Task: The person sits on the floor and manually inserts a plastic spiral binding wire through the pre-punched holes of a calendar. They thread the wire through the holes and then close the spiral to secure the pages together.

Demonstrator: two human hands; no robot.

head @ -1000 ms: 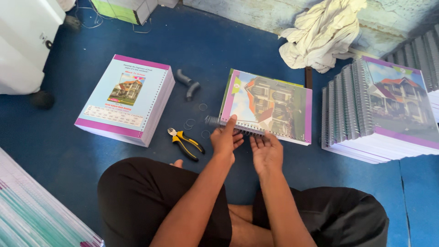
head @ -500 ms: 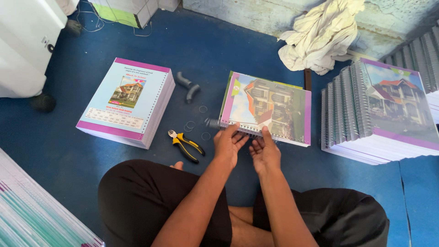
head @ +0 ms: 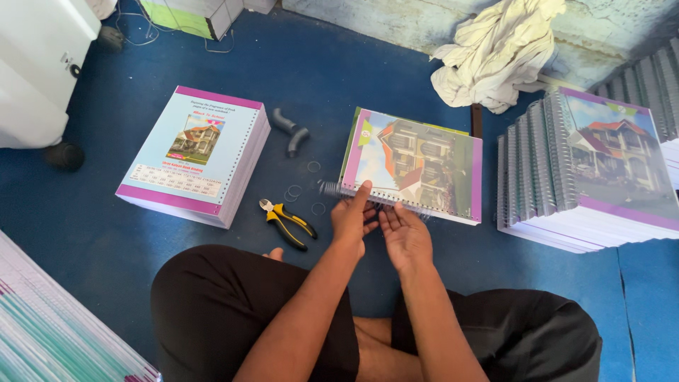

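Two bare hands work at the near edge of a picture book on the blue floor [head: 396, 71], and the person sits cross-legged behind them. Far to the left stands a white machine [head: 35, 64]. Next comes a thick stack of loose pages [head: 194, 155] with a pink-edged cover showing a house. Just right of it lie yellow-handled pliers [head: 286, 223], a few small wire rings [head: 300, 191] and two grey pipe bends [head: 291, 131]. Then the left hand [head: 351, 223]: its grip is pressed on the wire coil [head: 339, 189] at the book's near left corner, thumb up against the cover. Right beside it, the right hand [head: 404, 237] lies palm up, fingers spread, tips under the coil. The book [head: 417, 166] lies flat, touching both hands. Further right is a stack of bound books [head: 594, 177], with a crumpled cream cloth [head: 495, 53] behind.
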